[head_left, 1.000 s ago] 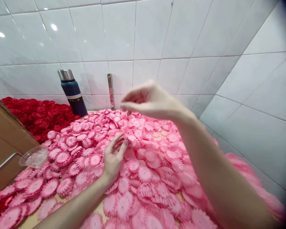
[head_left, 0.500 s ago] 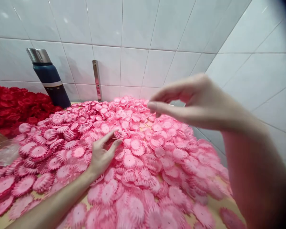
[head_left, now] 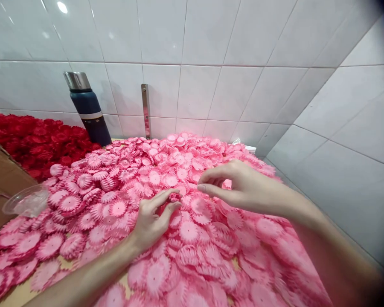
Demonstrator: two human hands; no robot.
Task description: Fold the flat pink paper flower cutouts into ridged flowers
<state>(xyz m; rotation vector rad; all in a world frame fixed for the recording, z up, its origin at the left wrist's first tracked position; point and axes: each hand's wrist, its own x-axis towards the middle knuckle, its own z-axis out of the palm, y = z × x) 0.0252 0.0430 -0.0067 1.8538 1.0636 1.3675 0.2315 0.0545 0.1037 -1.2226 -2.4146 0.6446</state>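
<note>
My left hand pinches a small pink paper flower between thumb and fingertips, low over the pile. Just right of it hovers my right hand, palm turned down, with its thumb and curled fingertips brought together. Whatever lies between those tips, if anything, is too small or hidden to make out. Beneath both hands spreads a heap of pink pleated paper flowers, round with fringed edges and a tiny hole in the middle of many.
A dark blue bottle with a steel cap stands at the back left beside a red flower heap. At left are a clear plastic lid or dish and a cardboard box. White tiled walls enclose the back and right.
My right hand has come down from above the pile towards my left hand. The left hand still holds its flower. The view has shifted, bringing the cardboard box further into sight.
</note>
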